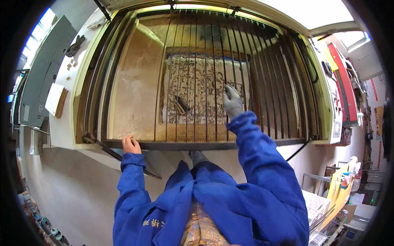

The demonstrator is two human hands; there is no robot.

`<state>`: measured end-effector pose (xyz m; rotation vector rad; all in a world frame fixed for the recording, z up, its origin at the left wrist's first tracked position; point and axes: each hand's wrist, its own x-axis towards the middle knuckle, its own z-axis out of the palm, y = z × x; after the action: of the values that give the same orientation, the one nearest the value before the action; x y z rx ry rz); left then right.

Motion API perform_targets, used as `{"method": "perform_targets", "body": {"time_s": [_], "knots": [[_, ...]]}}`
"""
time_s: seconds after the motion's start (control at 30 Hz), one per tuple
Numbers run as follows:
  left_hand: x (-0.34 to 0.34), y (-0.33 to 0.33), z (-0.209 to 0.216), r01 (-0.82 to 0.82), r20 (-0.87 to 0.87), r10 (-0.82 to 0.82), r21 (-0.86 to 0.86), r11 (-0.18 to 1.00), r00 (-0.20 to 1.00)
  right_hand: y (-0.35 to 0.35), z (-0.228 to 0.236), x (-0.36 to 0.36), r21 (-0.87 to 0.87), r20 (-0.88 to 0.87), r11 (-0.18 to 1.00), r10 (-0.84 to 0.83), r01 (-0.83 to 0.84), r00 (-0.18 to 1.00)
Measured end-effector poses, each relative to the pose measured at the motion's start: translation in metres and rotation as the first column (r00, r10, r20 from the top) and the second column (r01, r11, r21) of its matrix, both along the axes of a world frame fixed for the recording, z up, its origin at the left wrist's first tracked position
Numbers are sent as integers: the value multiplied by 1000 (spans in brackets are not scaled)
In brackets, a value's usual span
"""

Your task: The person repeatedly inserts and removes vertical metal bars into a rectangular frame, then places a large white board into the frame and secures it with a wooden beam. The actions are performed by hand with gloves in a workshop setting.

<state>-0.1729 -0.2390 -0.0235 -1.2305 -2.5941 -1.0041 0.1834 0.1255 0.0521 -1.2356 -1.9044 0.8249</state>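
In front of me is the open bed of a large machine, with long thin black slats (190, 82) running from back to front. Bare, my left hand (131, 145) is curled over the black front rail (176, 146) near its left end. A grey glove covers my right hand (233, 101), which reaches over the middle of the bed. Its thumb and fingers close on one black slat (224, 61); the fingertips are partly hidden. Under the slats lies a pale panel littered with small dark scraps (197, 98). A larger dark piece (181, 105) lies left of centre.
A dark glove (74, 46) and a stack of pale sheets (56, 99) rest on the machine's left side ledge. A grey cabinet (41, 82) stands farther left. The raised lid (283, 16) is at the back. A yellow board (339, 192) and white trays (315, 207) are at right.
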Motion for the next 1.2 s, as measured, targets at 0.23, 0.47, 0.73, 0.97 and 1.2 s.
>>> {"method": "perform_targets", "body": {"time_s": [0.23,0.47,0.73,0.97,1.2], "knots": [[-1,29,-16,-114,72,138,-271,956,988,177,-57,-163,-143,451,985,-20,94,892],[8,51,0,-179,-52,172,-389,904,984,263,-97,-210,-430,460,837,-119,338,880],[6,68,17,-118,33,162,-546,829,986,254,-118,-225,-413,494,823,-156,389,855],[9,60,13,-114,10,141,-529,841,990,262,-123,-210,-335,379,870,-228,363,897],[4,51,-1,-135,-54,125,-531,837,991,252,-128,-194,-250,287,956,-81,156,954]]}}
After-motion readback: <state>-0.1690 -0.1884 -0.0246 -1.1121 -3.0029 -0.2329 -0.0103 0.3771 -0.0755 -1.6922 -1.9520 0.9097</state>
